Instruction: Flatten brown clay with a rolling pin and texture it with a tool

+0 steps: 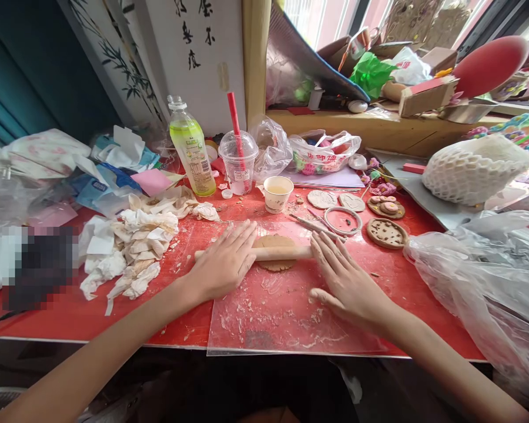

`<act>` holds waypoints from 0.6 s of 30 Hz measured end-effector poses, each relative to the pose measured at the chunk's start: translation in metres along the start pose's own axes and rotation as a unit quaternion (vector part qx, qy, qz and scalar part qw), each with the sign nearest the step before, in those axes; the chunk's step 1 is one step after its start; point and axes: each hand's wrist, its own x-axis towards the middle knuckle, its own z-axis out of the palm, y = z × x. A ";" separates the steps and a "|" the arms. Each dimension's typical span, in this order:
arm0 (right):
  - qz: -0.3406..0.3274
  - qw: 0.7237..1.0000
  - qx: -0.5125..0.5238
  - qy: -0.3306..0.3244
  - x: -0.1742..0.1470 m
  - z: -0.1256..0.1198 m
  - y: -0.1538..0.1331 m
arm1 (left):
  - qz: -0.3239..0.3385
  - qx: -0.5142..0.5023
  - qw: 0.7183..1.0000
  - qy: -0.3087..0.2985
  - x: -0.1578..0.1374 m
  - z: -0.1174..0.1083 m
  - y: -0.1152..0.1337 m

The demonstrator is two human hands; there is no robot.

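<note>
A pale rolling pin (282,253) lies crosswise over a flattened round of brown clay (275,241), which shows in front of and behind it. My left hand (224,258) rests flat on the pin's left part, fingers stretched out. On its right end lies my right hand (341,276), fingers extended and thumb held apart. Both palms face down and neither wraps round the pin. Under the clay is a clear plastic sheet (264,317) smeared with dried clay. Just beyond my right hand are a thin pointed tool (311,224) and a pale ring (355,221).
Crumpled tissues (136,247) heap up at the left. Behind stand a bottle of green drink (189,150), a lidded cup with a red straw (240,161) and a paper cup (277,194). Decorated clay discs (387,233) and a plastic bag (480,276) lie right.
</note>
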 end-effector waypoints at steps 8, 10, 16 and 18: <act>-0.014 1.000 -0.005 0.001 -0.016 -0.001 -0.005 | 0.015 -0.020 1.000 -0.009 -0.013 0.000 0.004; 0.000 1.000 -0.006 0.008 0.001 0.003 0.002 | 0.000 -0.018 1.000 -0.003 0.004 0.001 -0.005; 0.030 0.999 0.011 0.025 0.052 0.016 0.029 | -0.011 0.046 0.995 0.083 0.043 0.006 -0.030; 0.011 0.999 0.015 0.046 0.057 0.018 0.034 | 0.018 0.070 0.991 0.109 0.042 0.007 -0.032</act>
